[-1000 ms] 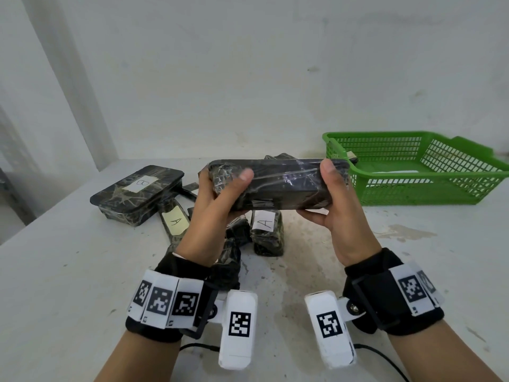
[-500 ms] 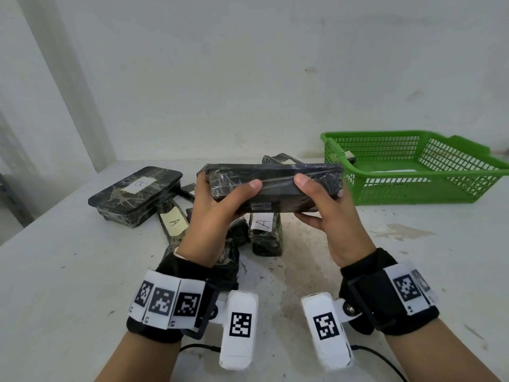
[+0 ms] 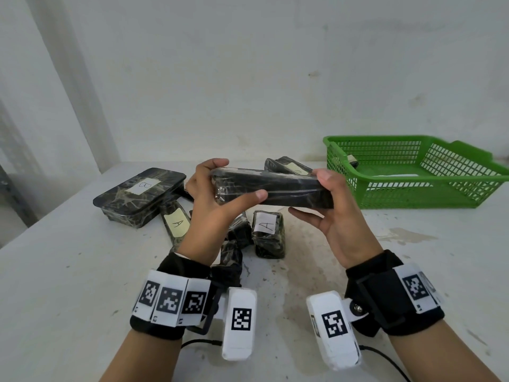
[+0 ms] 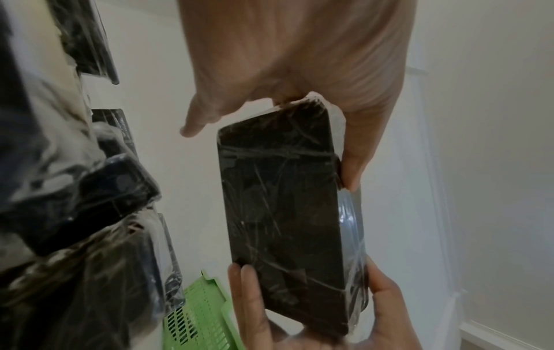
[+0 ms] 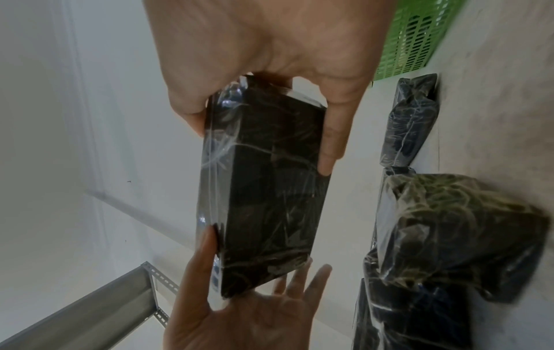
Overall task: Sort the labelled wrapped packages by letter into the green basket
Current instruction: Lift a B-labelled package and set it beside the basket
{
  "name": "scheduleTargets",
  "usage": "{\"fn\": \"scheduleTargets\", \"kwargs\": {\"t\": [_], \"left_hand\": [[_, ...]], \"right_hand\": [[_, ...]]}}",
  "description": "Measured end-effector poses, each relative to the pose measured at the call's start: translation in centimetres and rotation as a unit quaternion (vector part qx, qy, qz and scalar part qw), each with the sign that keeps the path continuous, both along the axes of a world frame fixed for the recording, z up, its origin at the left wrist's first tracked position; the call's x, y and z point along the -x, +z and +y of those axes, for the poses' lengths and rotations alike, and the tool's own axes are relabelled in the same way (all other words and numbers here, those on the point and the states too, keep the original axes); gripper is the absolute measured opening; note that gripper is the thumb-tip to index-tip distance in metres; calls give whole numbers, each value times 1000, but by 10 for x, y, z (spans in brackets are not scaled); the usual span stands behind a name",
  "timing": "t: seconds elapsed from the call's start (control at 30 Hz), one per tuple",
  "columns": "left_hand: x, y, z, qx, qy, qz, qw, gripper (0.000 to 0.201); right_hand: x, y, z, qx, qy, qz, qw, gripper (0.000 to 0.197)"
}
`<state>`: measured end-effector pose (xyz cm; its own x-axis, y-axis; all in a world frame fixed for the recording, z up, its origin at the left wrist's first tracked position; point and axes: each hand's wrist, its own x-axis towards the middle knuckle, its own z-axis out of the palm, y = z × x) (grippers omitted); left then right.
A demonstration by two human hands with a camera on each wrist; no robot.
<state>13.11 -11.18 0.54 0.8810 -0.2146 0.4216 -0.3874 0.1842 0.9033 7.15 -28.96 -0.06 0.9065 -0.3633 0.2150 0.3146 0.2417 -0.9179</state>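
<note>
— What are the hands doing now?

— I'm holding the wrapped package in the air by both ends. My left hand is pinching its left end between thumb and fingers; my right hand is gripping the right end, thumb on top, fingers under.

— What has changed?

— Over the last second I've been tipping it flatter, and my right hand has shifted out to the end. I'm still seeing no label on the faces shown, so I judge I'm turning it to find the letter before it goes in the green basket.

— And around it?

— It's hanging above the other packages: one marked B, two marked A. They're lying on a stained white table, the basket to the right, against a bare white wall.
</note>
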Motion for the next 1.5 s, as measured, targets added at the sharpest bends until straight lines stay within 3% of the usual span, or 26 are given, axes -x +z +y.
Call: {"fn": "scheduleTargets", "kwargs": {"t": [0.1, 0.2, 0.3, 0.37, 0.53, 0.63, 0.77, 0.97, 1.07, 1.2, 1.3, 1.5], "left_hand": [[0, 1, 0, 5, 21, 9, 1000, 80], [-6, 0, 2, 72, -23, 53, 996, 78], [-8, 2, 3, 138, -49, 94, 985, 42], [-7, 3, 2, 156, -63, 119, 979, 32], [-4, 6, -3, 158, -73, 157, 972, 63], [-6, 5, -2, 130, -49, 165, 976, 54], [-4, 2, 0, 80, -5, 115, 990, 59], [-6, -4, 0, 14, -115, -13, 993, 67], [-6, -4, -2, 50, -102, -30, 993, 53], [-6, -3, 0, 75, -94, -53, 991, 39], [-4, -2, 0, 85, -100, -55, 990, 37], [0, 0, -1, 79, -106, -55, 990, 38]], "right_hand": [[1, 1, 0, 24, -4, -12, 1000, 64], [2, 3, 0, 48, -9, -11, 999, 94], [4, 5, 0, 2, 8, -14, 1000, 76], [5, 6, 0, -23, 35, -7, 999, 75], [8, 11, 0, -119, 157, -33, 980, 65], [7, 10, -1, -147, 172, -67, 972, 51], [3, 5, 0, -87, 116, -96, 985, 26], [5, 6, 3, -17, 109, -106, 988, 38], [6, 7, 6, -16, 119, -108, 987, 40], [6, 5, 10, 16, 67, -116, 991, 30], [6, 5, 11, 39, 42, -134, 989, 25], [9, 8, 14, 60, 39, -161, 984, 32]]}}
